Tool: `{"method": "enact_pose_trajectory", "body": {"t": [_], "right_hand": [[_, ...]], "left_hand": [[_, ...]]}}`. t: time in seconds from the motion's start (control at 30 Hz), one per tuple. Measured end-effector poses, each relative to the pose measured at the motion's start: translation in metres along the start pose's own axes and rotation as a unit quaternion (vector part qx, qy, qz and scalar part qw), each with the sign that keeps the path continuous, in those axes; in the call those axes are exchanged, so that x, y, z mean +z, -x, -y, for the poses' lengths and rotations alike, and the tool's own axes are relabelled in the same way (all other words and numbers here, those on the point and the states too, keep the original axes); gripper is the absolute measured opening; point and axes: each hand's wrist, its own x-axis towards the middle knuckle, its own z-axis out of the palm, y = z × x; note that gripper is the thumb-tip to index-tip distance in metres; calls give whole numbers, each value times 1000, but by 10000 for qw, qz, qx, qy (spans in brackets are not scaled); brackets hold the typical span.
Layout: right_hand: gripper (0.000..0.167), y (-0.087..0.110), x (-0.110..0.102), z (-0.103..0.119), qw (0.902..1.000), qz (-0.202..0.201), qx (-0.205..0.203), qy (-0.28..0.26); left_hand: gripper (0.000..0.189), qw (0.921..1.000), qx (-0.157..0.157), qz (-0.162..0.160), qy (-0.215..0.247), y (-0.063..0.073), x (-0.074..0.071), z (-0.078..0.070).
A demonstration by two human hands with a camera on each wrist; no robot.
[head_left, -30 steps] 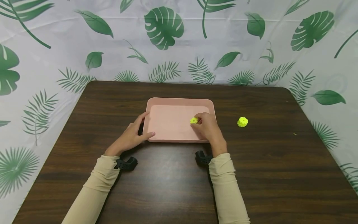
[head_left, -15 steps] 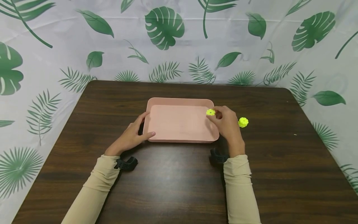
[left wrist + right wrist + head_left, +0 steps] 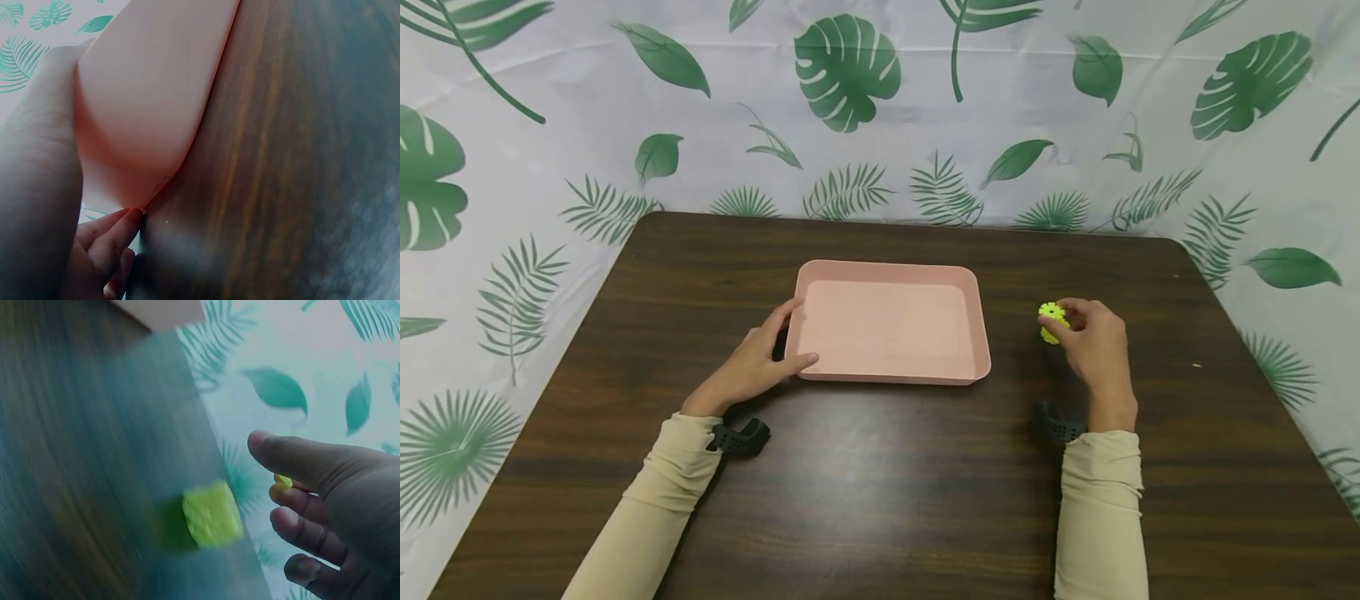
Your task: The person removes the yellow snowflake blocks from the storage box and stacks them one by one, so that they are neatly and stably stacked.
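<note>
A pink rectangular tray [image 3: 887,327] lies on the dark wooden table, its inside bare. My left hand [image 3: 747,363] holds the tray's left end, thumb over the rim near the front corner and fingers along the side. To the right of the tray, my right hand [image 3: 1096,340] pinches a notched yellow-green interlocking disc [image 3: 1051,311] between thumb and index finger. Just below that disc, partly covered by it, a small yellow-green stack [image 3: 1049,337] stands on the table. In the right wrist view the stack [image 3: 212,515] is apart from the fingers, and only a sliver of the held disc [image 3: 284,480] shows.
The dark wooden table [image 3: 865,500] reaches back to a white cloth [image 3: 730,150] printed with green leaves. A tiny pale scrap [image 3: 1197,365] lies on the table's right side. Black straps [image 3: 741,437] with wrist cameras sit on both wrists.
My right hand has carried the pinched disc out from over the tray, rightward to above the small stack. The left hand and the tray have stayed in place.
</note>
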Motion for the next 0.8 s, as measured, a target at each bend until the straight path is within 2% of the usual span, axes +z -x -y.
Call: {"method": "enact_pose_trajectory", "body": {"t": [0.13,0.3,0.8], "right_hand": [[46,4,-10,-15,9996,62,286,60],[46,5,-12,-24,9987,208,462,43],[50,3,-6,-23,9982,470,360,72]], "left_hand": [[90,10000,78,-8,7,-1,0,0],[89,10000,89,-27,0,0,0,0],[89,10000,1,-28,-23,-1,1,2]]}}
